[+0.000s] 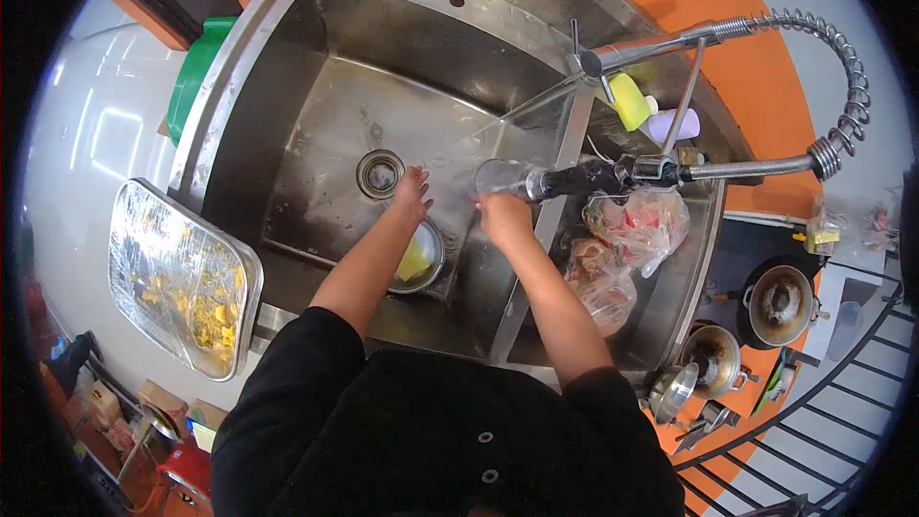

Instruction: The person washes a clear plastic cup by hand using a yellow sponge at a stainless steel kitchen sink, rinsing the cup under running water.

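Note:
My left hand is over the large basin of a stainless steel sink, fingers apart, holding nothing. It is beside the drain and above a round metal bowl with a yellow sponge in it. My right hand has its fingers curled at the lower edge of a clear round cup. The cup lies in line with the black spray head of a spring-hose faucet; their exact contact is unclear. Water streams from the faucet spout into the basin.
Plastic bags of food lie in the narrow right basin. Behind them are a yellow-green sponge and a lilac container. A film-covered tray of yellow pieces overhangs the sink's left. Used pans are at right, near a black railing.

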Motion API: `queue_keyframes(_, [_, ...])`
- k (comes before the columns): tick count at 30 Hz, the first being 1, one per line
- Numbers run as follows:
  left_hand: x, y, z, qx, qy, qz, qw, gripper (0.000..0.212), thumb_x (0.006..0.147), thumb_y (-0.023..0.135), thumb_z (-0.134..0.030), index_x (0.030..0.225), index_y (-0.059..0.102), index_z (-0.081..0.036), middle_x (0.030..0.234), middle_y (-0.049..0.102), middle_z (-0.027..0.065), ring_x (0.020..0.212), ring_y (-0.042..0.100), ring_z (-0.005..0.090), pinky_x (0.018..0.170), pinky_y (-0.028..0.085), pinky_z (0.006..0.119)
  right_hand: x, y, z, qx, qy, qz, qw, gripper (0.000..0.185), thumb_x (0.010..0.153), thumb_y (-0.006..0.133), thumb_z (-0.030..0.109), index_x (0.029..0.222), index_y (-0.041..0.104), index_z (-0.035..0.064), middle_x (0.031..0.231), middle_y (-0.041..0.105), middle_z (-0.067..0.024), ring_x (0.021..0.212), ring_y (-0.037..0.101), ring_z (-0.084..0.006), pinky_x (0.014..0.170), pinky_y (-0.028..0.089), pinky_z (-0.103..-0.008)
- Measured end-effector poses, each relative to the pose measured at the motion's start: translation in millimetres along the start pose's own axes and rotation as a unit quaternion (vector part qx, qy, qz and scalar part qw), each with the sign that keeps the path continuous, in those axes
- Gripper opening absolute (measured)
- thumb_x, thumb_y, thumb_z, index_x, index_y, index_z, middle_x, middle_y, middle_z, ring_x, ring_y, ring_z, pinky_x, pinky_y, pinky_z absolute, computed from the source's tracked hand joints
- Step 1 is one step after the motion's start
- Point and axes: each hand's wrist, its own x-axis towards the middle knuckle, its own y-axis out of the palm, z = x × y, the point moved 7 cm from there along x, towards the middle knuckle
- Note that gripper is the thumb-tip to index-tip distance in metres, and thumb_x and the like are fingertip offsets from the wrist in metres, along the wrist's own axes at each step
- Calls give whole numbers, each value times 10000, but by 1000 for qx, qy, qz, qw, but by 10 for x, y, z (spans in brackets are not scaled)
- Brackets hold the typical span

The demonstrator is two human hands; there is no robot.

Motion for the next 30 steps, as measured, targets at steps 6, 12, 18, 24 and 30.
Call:
queue_keyframes(6, [-496, 570, -338, 351, 82, 238, 902, 581, 841, 455, -467, 1277, 393, -88, 1238, 471, 91, 1188, 389, 259, 960, 291, 461, 417, 250, -502, 247, -10, -13, 969, 169, 864, 506, 187, 848, 548, 24, 810, 616, -41, 795, 596, -161, 688, 459, -300])
queue_keyframes(12, [-1104, 769, -442, 250, -145, 357, 889, 680, 827, 444, -563, 1301, 369, -81, 1294, 405, 143, 1112, 470, 207, 878, 420, 362, 635, 159, -451, 620, 100, -54, 777, 281, 854, 532, 379, 868, 504, 99, 862, 495, -7, 876, 417, -136, 786, 323, -290])
queue_keyframes(18, [-1186, 1028, -440, 288, 0, 258, 922, 782, 849, 451, -529, 1397, 72, -119, 1370, 286, 137, 1199, 376, 257, 876, 418, 413, 627, 437, -560, 739, 169, -29, 652, 473, 818, 507, 501, 1104, 454, 128, 1049, 505, -35, 1032, 439, -191, 904, 327, -405])
queue_keyframes(24, [-915, 1242, -572, 331, 220, 296, 868, 732, 895, 476, -361, 1416, -12, -201, 1428, 202, 119, 1236, 325, 229, 974, 310, 338, 553, 190, -362, 785, 210, -2, 584, 643, 819, 389, 608, 1271, 407, 151, 1222, 494, -68, 1124, 451, -244, 929, 344, -413])
queue_keyframes(30, [-1021, 1540, -701, 366, 367, 296, 803, 576, 862, 557, -163, 1370, 283, -163, 1378, 344, 86, 1239, 348, 205, 996, 297, 327, 637, -41, -583, 809, 174, -110, 551, 637, 825, 334, 618, 1240, 427, 144, 1231, 477, -31, 1130, 438, -225, 947, 312, -415])
